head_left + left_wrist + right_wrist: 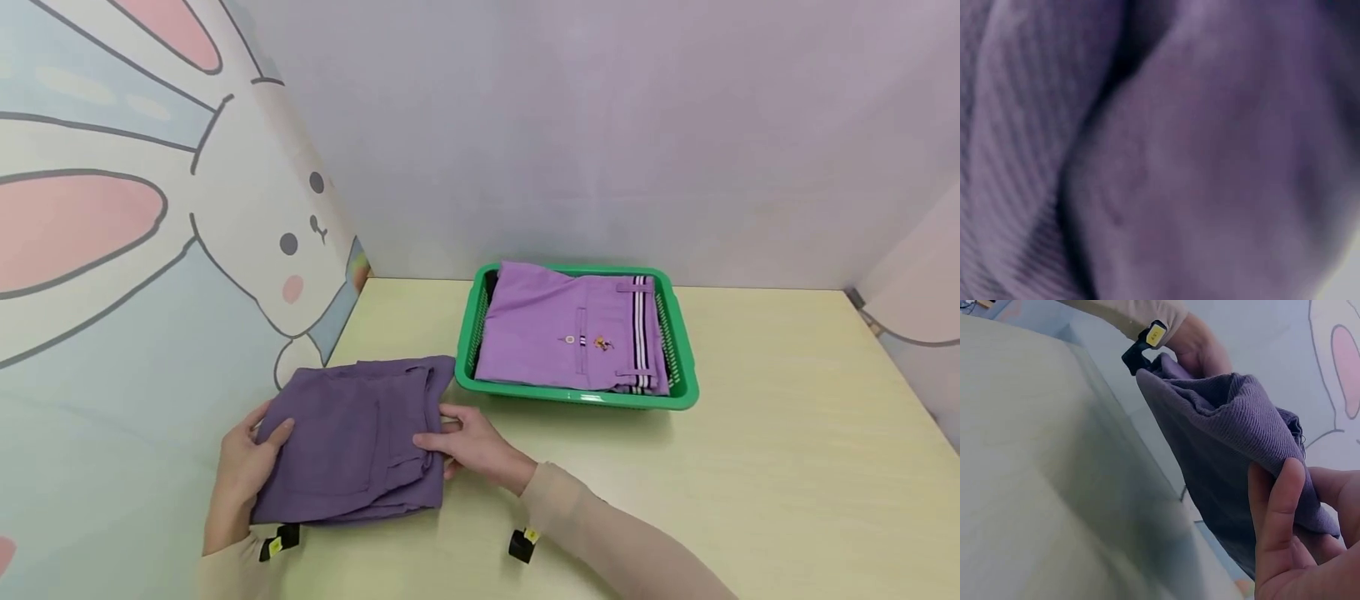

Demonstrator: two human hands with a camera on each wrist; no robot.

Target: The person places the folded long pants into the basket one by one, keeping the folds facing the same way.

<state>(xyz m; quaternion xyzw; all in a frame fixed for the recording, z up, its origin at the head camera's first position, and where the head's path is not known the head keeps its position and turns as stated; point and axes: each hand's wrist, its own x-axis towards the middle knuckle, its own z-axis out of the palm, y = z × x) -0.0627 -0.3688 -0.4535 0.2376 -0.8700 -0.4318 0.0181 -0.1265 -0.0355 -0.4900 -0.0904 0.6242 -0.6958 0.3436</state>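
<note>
Dark purple trousers (337, 442), folded into a thick bundle, are held by both hands above the table's left side. My left hand (247, 458) grips their left edge, thumb on top and fingers underneath. On the opposite edge, my right hand (476, 442) pinches the layers between thumb and fingers. The right wrist view has the bundle (1222, 444) raised off the table, with the right hand (1300, 544) clasping its near edge. Blurred purple cloth (1210, 156) fills the left wrist view, so the left fingers are hidden there.
A green basket (577, 396) stands at the back of the table, just right of the bundle. Inside it lie folded lilac trousers (532, 333) with a striped waistband. The pale yellow table (787, 433) meets a rabbit-patterned wall (247, 217) on the left.
</note>
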